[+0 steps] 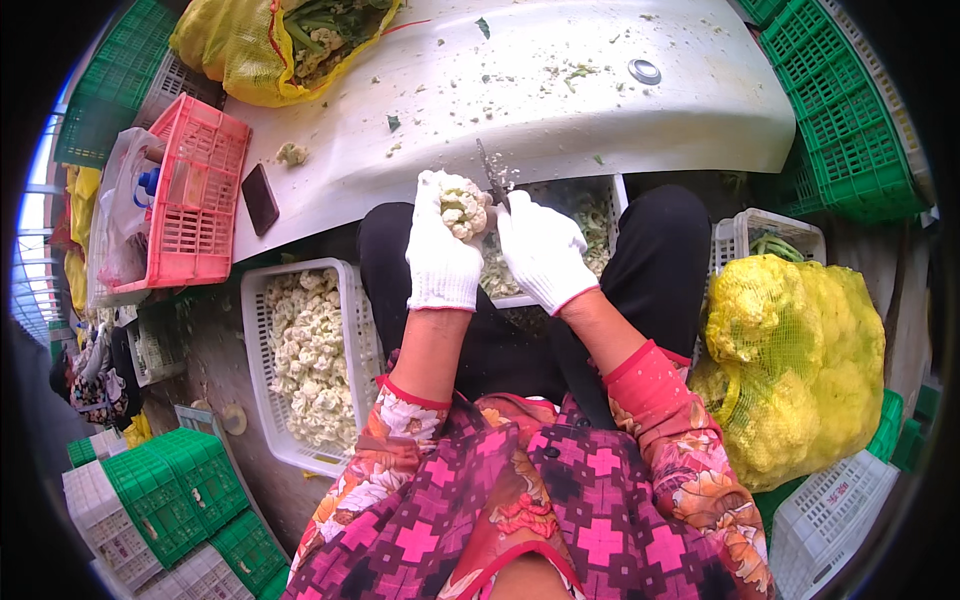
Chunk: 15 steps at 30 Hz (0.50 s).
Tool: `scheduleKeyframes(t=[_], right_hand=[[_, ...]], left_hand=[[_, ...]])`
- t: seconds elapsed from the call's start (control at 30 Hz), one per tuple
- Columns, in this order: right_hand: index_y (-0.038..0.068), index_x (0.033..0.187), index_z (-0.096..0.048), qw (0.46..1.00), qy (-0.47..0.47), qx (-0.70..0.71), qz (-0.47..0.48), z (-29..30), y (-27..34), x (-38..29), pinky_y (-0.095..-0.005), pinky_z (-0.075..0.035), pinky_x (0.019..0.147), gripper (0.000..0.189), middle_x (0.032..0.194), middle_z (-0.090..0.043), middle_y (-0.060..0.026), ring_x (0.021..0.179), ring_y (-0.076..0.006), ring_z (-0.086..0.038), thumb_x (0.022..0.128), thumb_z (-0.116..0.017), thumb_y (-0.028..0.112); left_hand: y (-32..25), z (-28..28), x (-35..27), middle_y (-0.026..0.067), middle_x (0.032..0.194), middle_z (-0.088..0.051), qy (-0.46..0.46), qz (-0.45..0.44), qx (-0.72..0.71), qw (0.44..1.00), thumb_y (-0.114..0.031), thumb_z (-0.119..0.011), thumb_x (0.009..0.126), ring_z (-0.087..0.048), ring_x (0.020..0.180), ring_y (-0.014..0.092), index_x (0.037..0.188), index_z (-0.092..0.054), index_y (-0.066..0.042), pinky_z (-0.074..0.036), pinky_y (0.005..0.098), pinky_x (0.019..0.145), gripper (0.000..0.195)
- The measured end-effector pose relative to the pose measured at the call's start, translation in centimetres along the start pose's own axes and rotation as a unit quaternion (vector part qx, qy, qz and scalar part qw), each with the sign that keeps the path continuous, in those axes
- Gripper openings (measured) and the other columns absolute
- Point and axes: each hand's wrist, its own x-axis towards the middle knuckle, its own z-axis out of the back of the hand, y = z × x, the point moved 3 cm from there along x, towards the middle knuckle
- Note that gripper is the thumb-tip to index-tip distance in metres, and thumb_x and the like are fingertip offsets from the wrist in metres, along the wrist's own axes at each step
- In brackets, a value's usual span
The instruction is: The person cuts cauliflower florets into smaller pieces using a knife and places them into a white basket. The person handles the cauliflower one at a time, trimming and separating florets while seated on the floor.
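My left hand [444, 259], in a white knit glove, is closed around a piece of cauliflower [463, 208]. In my gloved right hand [541, 247] is a knife [489, 169], its blade pointing up and away beside the cauliflower, with small white crumbs near it. Both hands are above my lap, close to the front edge of the white table [420, 135]. Beneath them, between my knees, a white crate [619, 196] holds cauliflower bits and green trimmings; my hands hide part of it. On my left, another white crate [256, 360] is filled with cut cauliflower florets [309, 360].
A yellow mesh bag [240, 52] of leaves and stems lies on the table, near a phone [259, 199], a loose floret [291, 154] and a round metal object [644, 71]. A red crate [201, 187] stands left. Right are a full yellow net bag [802, 367] and green crates [840, 112]. Someone [97, 382] sits far left.
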Motion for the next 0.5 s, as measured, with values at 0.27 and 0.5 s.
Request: scheduleKeyframes(t=[0.27, 0.5], right_hand=[[0.012, 0.109, -0.062, 0.994, -0.032, 0.070, 0.079, 2.1, 1.3, -3.7, -0.0393, -0.053, 0.055, 0.014, 0.080, -0.068, -0.0095, 0.062, -0.0272, -0.069, 0.100, -0.062, 0.023], [0.007, 0.110, -0.061, 0.997, 0.055, 0.043, 0.020, 2.0, 1.2, -2.3, -0.0395, -0.052, 0.052, 0.016, 0.076, -0.066, -0.0100, 0.061, -0.0270, -0.068, 0.102, -0.059, 0.021]], left_hand=[[-0.7, -0.3, -0.4, 0.0116, 0.095, -0.066, 0.118, 0.020, -0.090, 0.989, -0.044, -0.063, 0.103, -0.065, 0.086, 0.029, 0.110, -0.063, -0.007, -0.057, 0.0420, 0.074, 0.038], [-0.5, 0.7, -0.5, 0.0124, 0.108, -0.067, 0.193, -0.022, -0.075, 0.978, -0.036, -0.061, 0.105, -0.068, 0.096, 0.029, 0.127, -0.060, -0.006, -0.059, 0.0446, 0.084, 0.037]])
